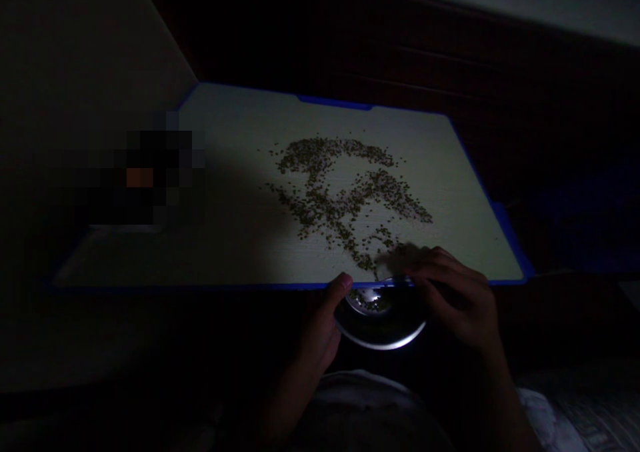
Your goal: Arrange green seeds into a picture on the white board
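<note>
Small round green-brown grains (327, 205), pulse or seed by the look, lie in a loose, branching scatter on the white rectangular surface with blue edge trim (240, 132); some more sit in the round shiny metal bowl (393, 347) just below the near edge. Light too low to name the variety.

Left hand (324, 325): at the bowl's left rim, thumb on top by the blue edge; looks clasped on the bowl, other fingers hidden. Right hand (457, 299): at the near edge, fingers bent and bunched, tips just beside the nearest grains. Can't tell if anything is pinched in them.

Step in hand, my read: grains being worked over the edge into the bowl, maybe with some picking through. Early to mid stage; most of the visible grains are on the surface, one tail of the scatter reaching close to the edge.

Next move calls for bowl kept snug under the edge, light right-hand strokes, small batches. Risk: strays dropping past the rim, since the bowl covers only a short stretch of edge.

Labels: no brand or writing readable anywhere. Left end of the surface is partly masked by a pixelated patch; can't tell what's there.
</note>
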